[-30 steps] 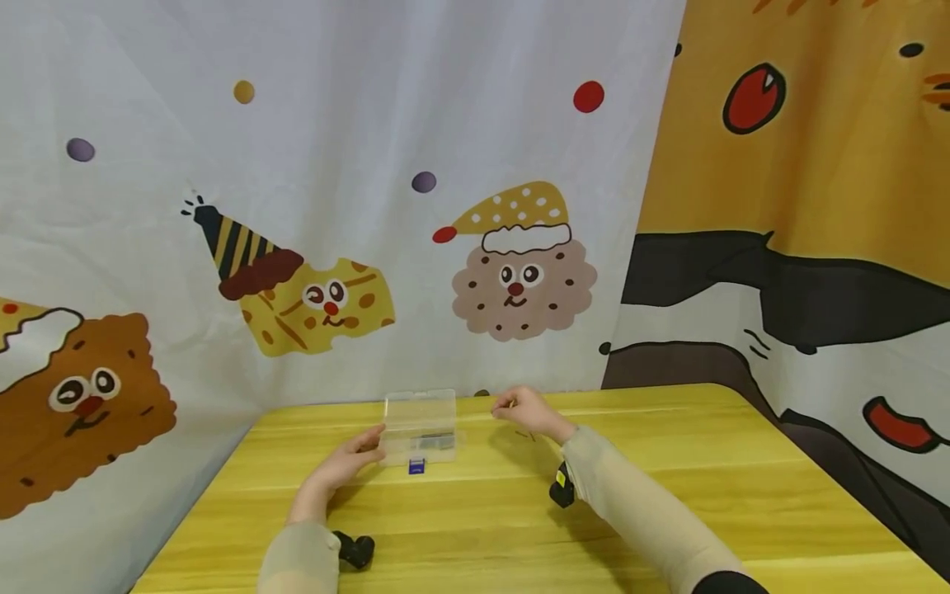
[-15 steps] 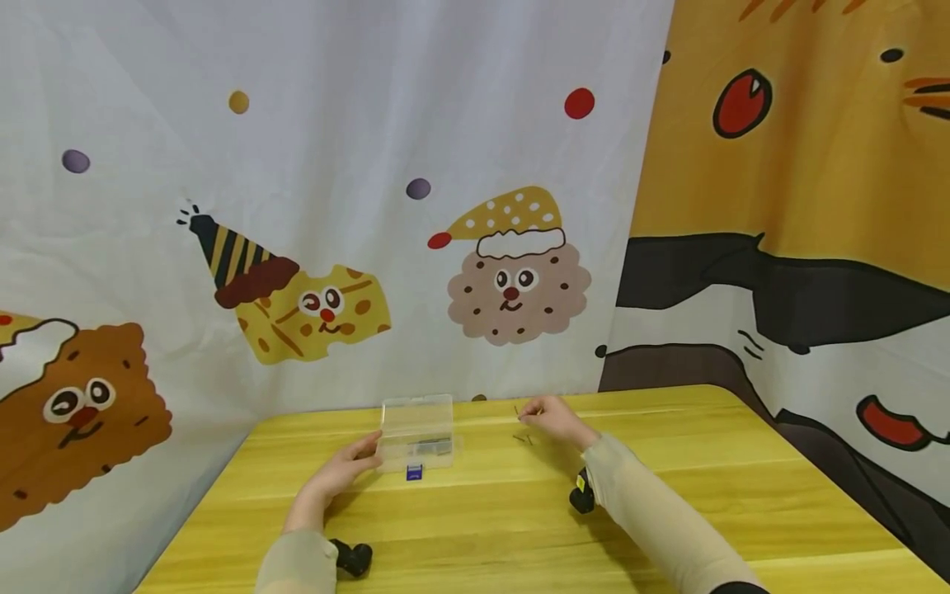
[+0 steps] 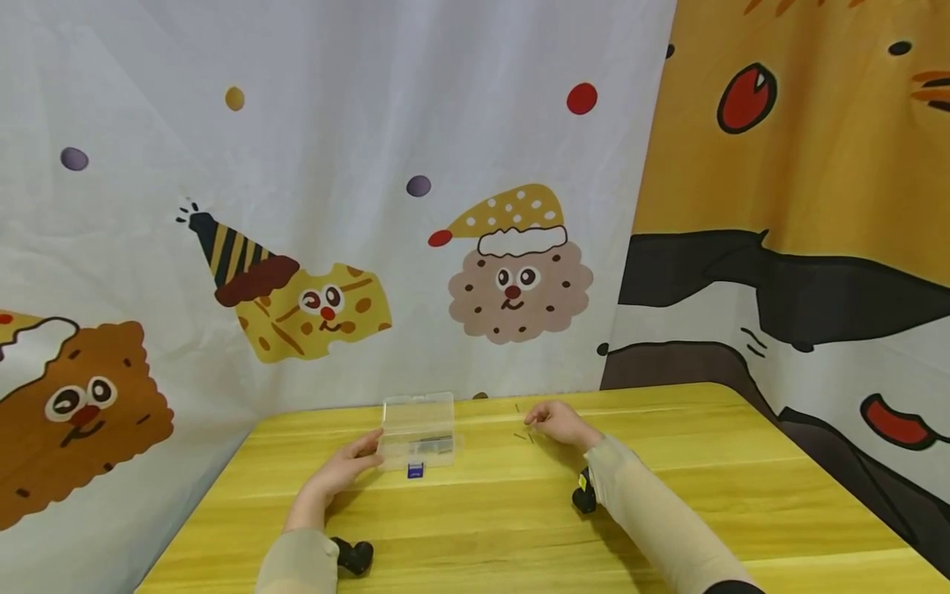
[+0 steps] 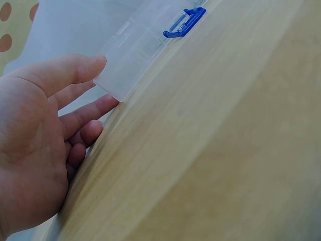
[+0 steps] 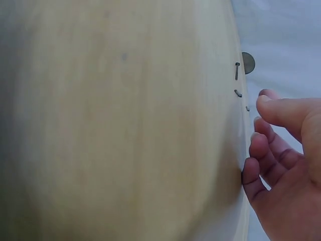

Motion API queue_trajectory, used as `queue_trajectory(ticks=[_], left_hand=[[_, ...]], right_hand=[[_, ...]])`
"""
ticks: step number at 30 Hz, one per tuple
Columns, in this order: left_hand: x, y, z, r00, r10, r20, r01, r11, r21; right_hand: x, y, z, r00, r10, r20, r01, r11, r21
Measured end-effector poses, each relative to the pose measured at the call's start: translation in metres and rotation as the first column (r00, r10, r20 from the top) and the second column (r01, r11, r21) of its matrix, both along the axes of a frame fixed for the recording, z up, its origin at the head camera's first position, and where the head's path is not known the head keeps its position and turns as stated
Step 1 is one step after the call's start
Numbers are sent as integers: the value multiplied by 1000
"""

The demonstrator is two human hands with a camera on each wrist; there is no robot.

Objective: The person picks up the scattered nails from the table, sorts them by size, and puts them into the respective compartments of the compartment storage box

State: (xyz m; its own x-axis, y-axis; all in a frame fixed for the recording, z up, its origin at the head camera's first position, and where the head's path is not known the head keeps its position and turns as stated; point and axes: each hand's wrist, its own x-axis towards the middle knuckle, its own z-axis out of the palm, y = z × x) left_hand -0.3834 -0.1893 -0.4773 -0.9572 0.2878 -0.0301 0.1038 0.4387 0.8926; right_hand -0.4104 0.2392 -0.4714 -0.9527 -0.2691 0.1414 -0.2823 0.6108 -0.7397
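Observation:
A clear plastic box (image 3: 397, 455) with its lid raised stands at the back of the table; a blue latch (image 3: 416, 470) hangs at its front. Inside lie thin dark pieces (image 3: 439, 441). My left hand (image 3: 344, 469) holds the box's left end, thumb over one side and fingers behind in the left wrist view. Several thin dark nails (image 3: 523, 436) lie loose on the wood to the right of the box. Close beside them is my right hand (image 3: 562, 422). In the right wrist view its fingers curl loosely, with nothing between thumb and index, and a headed nail (image 5: 237, 71) lies just beyond.
The yellow wood-grain table (image 3: 475, 528) ends at a printed cloth (image 3: 334, 148) hanging right behind the box. Black camera mounts (image 3: 355, 558) sit on both wrists.
My right hand had its fingertips pinched above the table. It has come down and moved right, and one more nail lies near the back edge. The left hand stays at the box.

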Motion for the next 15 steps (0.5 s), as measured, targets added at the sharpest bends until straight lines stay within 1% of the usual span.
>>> queue_trajectory(ticks=[5, 9, 12, 15], left_hand=[[-1, 0, 1, 1000, -8, -10, 8, 1000, 3], [1, -1, 2, 1000, -12, -7, 12, 1000, 12], [2, 0, 2, 1000, -14, -9, 14, 1000, 11], [1, 0, 1, 1000, -17, -13, 18, 1000, 12]], right_hand=[[1, 3, 2, 998, 43, 42, -42, 999, -23], [2, 3, 3, 996, 43, 83, -41, 999, -25], [1, 2, 3, 993, 39, 108, -39, 999, -5], [1, 1, 2, 992, 39, 116, -41, 999, 14]])
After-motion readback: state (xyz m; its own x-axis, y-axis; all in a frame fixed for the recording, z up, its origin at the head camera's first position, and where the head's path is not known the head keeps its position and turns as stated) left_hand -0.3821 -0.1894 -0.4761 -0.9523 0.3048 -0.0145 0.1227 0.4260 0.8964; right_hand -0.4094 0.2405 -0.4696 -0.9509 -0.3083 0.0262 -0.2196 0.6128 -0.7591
